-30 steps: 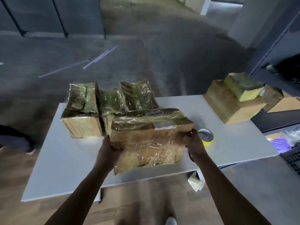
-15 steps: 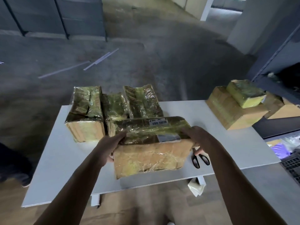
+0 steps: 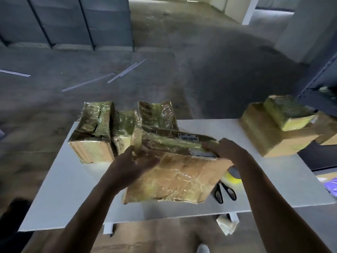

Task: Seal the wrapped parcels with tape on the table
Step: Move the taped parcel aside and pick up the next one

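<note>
Glossy, crinkled plastic film over cardboard parcel (image 3: 175, 172); smooth matt table (image 3: 73, 189)

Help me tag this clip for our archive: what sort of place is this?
Probably a warehouse or packing area: film-wrapped parcels piled on a white table, scissors and a tape roll beside them, bare concrete floor all around.
</note>
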Motion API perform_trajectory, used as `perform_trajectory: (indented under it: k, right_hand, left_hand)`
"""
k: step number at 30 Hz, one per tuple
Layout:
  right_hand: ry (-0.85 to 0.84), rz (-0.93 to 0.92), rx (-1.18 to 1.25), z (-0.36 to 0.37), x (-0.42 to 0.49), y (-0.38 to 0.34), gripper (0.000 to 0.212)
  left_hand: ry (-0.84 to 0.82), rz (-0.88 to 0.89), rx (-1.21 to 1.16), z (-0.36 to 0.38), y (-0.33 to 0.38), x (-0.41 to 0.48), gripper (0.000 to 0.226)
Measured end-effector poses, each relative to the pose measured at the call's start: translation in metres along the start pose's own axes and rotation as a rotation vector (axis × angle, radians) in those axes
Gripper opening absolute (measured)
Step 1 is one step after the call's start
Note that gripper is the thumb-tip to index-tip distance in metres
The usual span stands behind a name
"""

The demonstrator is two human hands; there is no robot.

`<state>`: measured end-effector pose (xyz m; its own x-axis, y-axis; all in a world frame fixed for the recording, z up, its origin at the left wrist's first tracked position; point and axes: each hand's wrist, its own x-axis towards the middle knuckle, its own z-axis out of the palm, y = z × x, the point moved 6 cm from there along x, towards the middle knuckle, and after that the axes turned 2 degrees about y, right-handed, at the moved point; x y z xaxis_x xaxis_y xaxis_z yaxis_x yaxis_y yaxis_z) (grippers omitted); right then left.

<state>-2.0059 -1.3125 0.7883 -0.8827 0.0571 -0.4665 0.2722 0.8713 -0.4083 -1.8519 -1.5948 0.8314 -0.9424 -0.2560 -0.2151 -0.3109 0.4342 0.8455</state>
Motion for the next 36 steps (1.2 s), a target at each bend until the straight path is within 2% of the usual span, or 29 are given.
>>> perform_trajectory:
  k: [2, 5, 7, 9, 12, 17, 21, 24, 27, 28, 30, 32, 33, 36]
  right_hand:
    - [-0.004, -0.066, -0.045, -0.012, 0.016, 0.007, 0.082]
    - [-0.074, -0.195, -0.099, -0.022, 0.037, 0.021, 0.060]
    - [-0.176, -0.282, -0.019, -0.026, 0.042, 0.027, 0.048]
    - [-0.269, -0.339, 0.093, -0.030, 0.038, 0.031, 0.045]
    - [-0.344, -0.360, 0.314, -0.040, 0.027, 0.037, 0.054]
    - [-0.365, -0.565, 0.482, -0.057, 0.029, 0.059, 0.062]
    - [-0.268, -0.643, 0.487, -0.074, 0.035, 0.079, 0.049]
    - [-0.058, -0.678, 0.444, -0.091, 0.045, 0.089, 0.034]
    - [0.066, -0.712, 0.411, -0.110, 0.055, 0.094, 0.031]
    - [0.117, -0.726, 0.441, -0.119, 0.060, 0.095, 0.028]
    - [0.176, -0.640, 0.467, -0.132, 0.073, 0.100, 0.019]
    - [0.200, -0.515, 0.472, -0.138, 0.093, 0.107, 0.022]
    - [0.210, -0.478, 0.475, -0.141, 0.100, 0.109, 0.026]
    - [0.247, -0.411, 0.502, -0.148, 0.120, 0.108, 0.034]
  left_hand:
    - [0.160, 0.114, 0.175, 0.011, 0.021, 0.003, 0.039]
    - [0.366, 0.191, 0.416, 0.029, 0.053, 0.010, 0.054]
    - [0.457, 0.231, 0.549, 0.045, 0.078, 0.016, 0.055]
    - [0.530, 0.295, 0.680, 0.065, 0.106, 0.020, 0.050]
    - [0.506, 0.299, 0.795, 0.101, 0.138, 0.032, 0.048]
    - [0.483, 0.295, 0.890, 0.140, 0.171, 0.053, 0.051]
    - [0.501, 0.366, 0.894, 0.163, 0.198, 0.069, 0.042]
    - [0.486, 0.431, 0.858, 0.181, 0.213, 0.087, 0.040]
    - [0.433, 0.552, 0.713, 0.197, 0.228, 0.110, 0.035]
    - [0.448, 0.592, 0.683, 0.200, 0.232, 0.115, 0.034]
    - [0.559, 0.606, 0.669, 0.201, 0.230, 0.122, 0.041]
    - [0.655, 0.537, 0.597, 0.197, 0.214, 0.123, 0.056]
    - [0.647, 0.481, 0.518, 0.199, 0.200, 0.123, 0.064]
    - [0.422, 0.156, 0.213, 0.220, 0.138, 0.135, 0.080]
